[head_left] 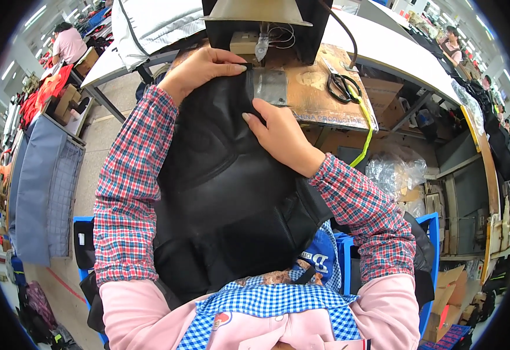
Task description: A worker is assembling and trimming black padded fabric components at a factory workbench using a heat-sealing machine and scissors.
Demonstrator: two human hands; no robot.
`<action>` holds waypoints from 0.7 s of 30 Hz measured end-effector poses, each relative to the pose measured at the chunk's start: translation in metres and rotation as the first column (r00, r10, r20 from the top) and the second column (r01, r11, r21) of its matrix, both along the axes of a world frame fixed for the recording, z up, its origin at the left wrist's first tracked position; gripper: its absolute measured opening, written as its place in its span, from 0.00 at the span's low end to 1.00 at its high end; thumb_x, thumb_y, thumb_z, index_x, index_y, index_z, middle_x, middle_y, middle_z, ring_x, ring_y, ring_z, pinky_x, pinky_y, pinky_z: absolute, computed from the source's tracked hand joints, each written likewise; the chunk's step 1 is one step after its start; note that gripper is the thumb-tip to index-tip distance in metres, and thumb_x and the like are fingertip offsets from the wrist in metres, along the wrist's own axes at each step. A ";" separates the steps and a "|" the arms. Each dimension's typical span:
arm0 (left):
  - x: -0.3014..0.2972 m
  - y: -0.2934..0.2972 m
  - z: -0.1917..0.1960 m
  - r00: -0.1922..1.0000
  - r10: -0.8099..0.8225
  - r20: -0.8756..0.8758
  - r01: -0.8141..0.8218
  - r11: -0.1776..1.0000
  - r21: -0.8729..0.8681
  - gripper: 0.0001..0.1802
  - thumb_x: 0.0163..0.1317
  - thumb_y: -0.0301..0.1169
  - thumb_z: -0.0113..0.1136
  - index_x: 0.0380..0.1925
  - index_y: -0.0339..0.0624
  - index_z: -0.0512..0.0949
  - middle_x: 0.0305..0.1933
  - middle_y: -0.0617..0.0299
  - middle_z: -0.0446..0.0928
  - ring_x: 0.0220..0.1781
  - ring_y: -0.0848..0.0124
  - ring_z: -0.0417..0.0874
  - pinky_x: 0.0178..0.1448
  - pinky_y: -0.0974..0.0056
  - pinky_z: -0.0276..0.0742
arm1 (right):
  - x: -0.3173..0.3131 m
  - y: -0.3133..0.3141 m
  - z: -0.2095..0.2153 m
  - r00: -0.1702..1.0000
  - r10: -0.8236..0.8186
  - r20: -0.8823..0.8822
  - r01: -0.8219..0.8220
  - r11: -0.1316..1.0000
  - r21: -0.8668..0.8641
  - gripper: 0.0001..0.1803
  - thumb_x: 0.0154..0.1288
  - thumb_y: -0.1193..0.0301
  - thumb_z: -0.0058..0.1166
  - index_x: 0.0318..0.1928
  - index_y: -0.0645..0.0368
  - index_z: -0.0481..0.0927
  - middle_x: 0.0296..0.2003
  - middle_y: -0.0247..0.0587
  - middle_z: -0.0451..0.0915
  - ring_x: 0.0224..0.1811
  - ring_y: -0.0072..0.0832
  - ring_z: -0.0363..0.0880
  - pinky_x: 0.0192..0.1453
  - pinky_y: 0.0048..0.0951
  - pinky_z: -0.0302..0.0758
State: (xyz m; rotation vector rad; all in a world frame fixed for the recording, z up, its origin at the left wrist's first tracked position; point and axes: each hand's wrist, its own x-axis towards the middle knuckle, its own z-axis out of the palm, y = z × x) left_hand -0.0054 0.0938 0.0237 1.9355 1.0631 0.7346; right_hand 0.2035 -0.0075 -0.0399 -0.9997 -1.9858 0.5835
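While the left hand (208,69) pinches the top edge of a sheet of black material (220,204) between thumb and fingers, the right hand (287,137) rests lower along the same edge, its thumb and forefinger on the material — whether they clasp it, one cannot tell. The sheet spreads from the machine (258,13) down across the person's lap, its upper edge beside a grey metal plate (271,87) set on the brown work board (312,81). White thread (284,38) loops beneath the machine's head. To the right lie black-handled scissors (343,87) — a yellow-green strip (364,128) trails from beside their handles over the board's edge.
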 end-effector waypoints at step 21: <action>-0.018 0.040 0.002 0.992 0.102 0.080 -0.099 0.994 -0.046 0.19 0.64 0.34 0.69 0.50 0.34 0.83 0.44 0.64 0.84 0.45 0.77 0.83 0.54 0.73 0.79 | -0.017 0.034 0.015 0.995 -0.079 0.063 0.074 0.995 0.069 0.10 0.67 0.69 0.54 0.36 0.66 0.73 0.31 0.67 0.79 0.40 0.65 0.77 0.43 0.57 0.73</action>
